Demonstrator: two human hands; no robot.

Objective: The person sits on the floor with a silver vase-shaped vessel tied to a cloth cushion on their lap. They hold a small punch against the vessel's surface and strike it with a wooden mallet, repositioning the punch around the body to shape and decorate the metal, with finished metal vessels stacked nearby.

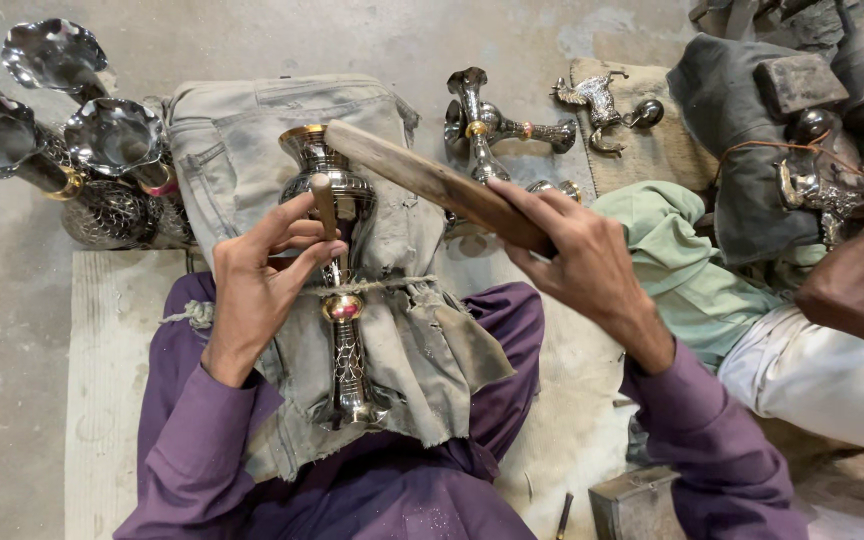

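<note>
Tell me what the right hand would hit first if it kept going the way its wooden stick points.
Probably the metal vase on the cloth-covered lap: the right hand aims its wooden stick up-left, and its tip already lies over the vase's upper body. Whether they touch is unclear.

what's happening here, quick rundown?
A person in purple sleeves sits with a metal vase lying on grey cloth across the lap. The left hand holds a small chisel-like tool against the vase; the right hand holds a wooden stick raised over it. More vases stand to the left. Another person's hand works on a metal piece at right.
</note>
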